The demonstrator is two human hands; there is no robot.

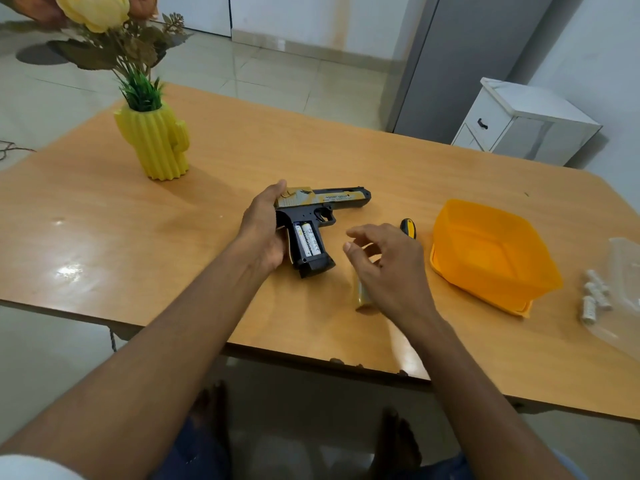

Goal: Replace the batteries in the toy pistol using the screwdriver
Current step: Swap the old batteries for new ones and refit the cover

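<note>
The black and tan toy pistol (322, 216) lies on its side on the wooden table (138, 216), barrel pointing right. Its grip compartment is uncovered, and two white batteries (306, 239) sit inside it. My left hand (263, 226) holds the pistol at the rear of the slide and the back of the grip. My right hand (384, 261) hovers just right of the grip with loosely bent fingers, holding nothing. A tan cover piece (362, 294) lies on the table partly under that hand. The screwdriver's yellow and black handle (408, 228) shows beyond my right hand.
An orange plastic tub (491, 258) stands to the right of the screwdriver. Several white batteries (594, 299) lie beside a clear plastic bag (625, 268) at the far right edge. A yellow cactus-shaped vase (156, 143) with flowers stands at the back left.
</note>
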